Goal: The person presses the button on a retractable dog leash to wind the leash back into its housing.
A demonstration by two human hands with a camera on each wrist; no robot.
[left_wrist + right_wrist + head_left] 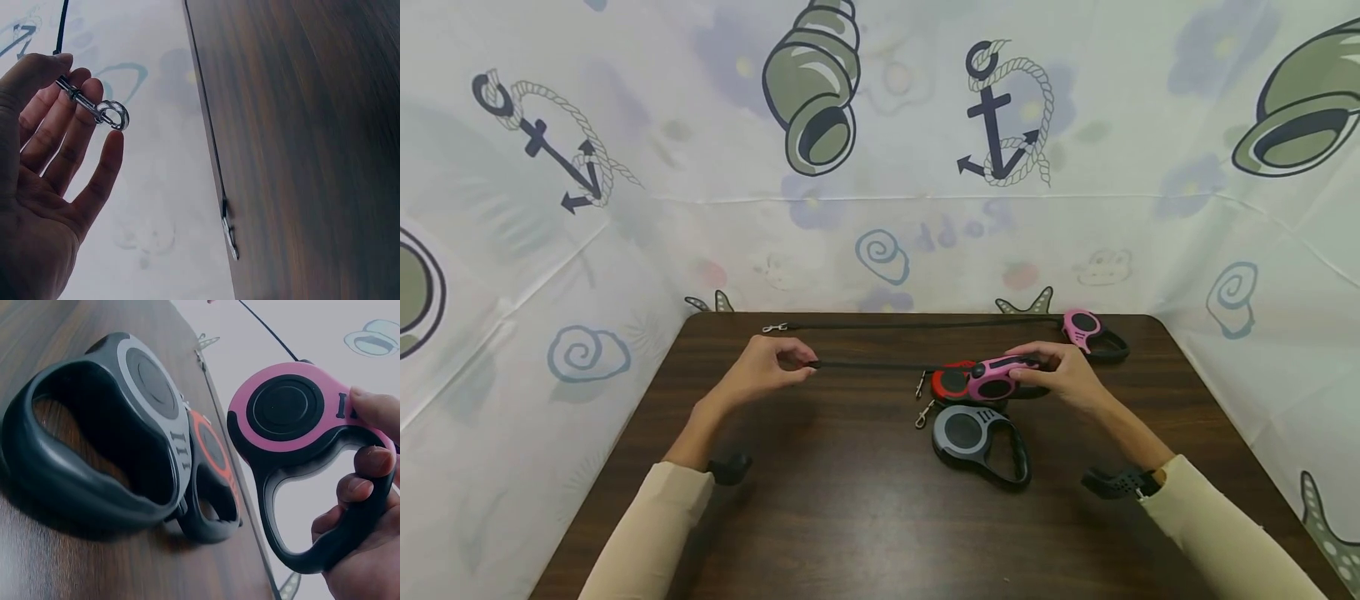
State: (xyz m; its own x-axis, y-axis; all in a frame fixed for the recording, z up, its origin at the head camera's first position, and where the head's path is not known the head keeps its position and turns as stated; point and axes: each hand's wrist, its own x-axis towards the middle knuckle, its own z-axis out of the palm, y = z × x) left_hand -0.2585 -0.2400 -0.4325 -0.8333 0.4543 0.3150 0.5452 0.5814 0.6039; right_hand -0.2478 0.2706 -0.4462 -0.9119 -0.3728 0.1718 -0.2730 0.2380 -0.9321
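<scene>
My right hand (1067, 379) grips a pink and black retractable dog leash (275, 406), its fingers curled round the black handle and the thumb on the pink casing. From that casing a dark strap (880, 366) runs out to the left, stretched straight above the table. Between thumb and fingers, my left hand (771, 364) pinches the strap's far end. A silver snap hook (95, 110) hangs there in front of the spread fingers in the left wrist view. Below the held leash lie a red retractable leash (950, 383), partly covered, and a grey one (964, 432).
A second pink leash (1081, 326) lies at the back right, its cord (910, 325) drawn out along the table's rear edge to a metal hook (774, 327). Small hooks (922, 417) lie beside the red and grey leashes. Printed cloth (917, 250) surrounds the brown table (820, 517).
</scene>
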